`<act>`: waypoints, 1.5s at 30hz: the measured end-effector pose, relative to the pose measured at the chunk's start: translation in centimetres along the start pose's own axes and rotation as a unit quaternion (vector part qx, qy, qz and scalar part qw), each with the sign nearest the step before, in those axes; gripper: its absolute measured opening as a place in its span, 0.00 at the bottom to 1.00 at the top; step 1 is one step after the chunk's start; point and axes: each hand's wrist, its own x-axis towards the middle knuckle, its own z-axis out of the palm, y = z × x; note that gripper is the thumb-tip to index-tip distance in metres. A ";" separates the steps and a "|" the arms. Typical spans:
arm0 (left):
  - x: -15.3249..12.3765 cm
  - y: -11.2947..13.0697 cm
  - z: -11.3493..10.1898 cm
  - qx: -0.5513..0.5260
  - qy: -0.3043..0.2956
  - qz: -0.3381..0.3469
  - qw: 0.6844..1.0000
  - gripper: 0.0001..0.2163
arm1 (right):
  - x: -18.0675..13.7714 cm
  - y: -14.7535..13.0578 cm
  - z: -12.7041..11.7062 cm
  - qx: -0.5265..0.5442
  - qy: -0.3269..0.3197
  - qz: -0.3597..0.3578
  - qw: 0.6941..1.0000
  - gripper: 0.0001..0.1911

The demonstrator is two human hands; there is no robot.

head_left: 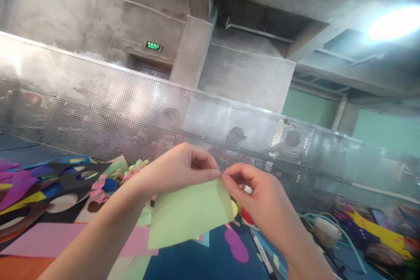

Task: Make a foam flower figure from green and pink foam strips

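A light green sheet of paper (193, 214) hangs from both hands above the table. My left hand (188, 166) pinches its top edge near the upper right corner, thumb and fingertips pressed together. Right beside it, my right hand (252, 186) grips that same corner between thumb and forefinger. The fingertips of both hands nearly touch. Below the sheet lie purple paper ovals (236, 245) and a white-and-dark pen-like tool (264, 256). Something red and round (246, 215) is partly hidden behind my right hand.
Pink paper (42, 238) and colourful cut scraps (22, 179) cover the left side. Small pink paper flowers (100, 188) lie behind my left arm. At right are a roll of twine (327, 231), a pale blue cord and yellow material (377, 229). A perforated metal screen (210, 118) stands behind.
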 end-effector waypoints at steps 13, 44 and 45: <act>0.1 0.0 -0.1 0.005 -0.002 0.006 1.000 0.12 | 0.1 0.1 0.2 -0.041 0.025 -0.012 0.999 0.05; 0.2 0.0 0.0 -0.030 0.010 0.029 0.999 0.10 | -0.2 0.3 -0.2 -0.037 0.026 -0.013 0.999 0.08; 0.2 0.0 0.0 -0.028 0.013 0.032 0.999 0.10 | -0.1 0.3 -0.2 -0.038 0.030 -0.014 0.999 0.08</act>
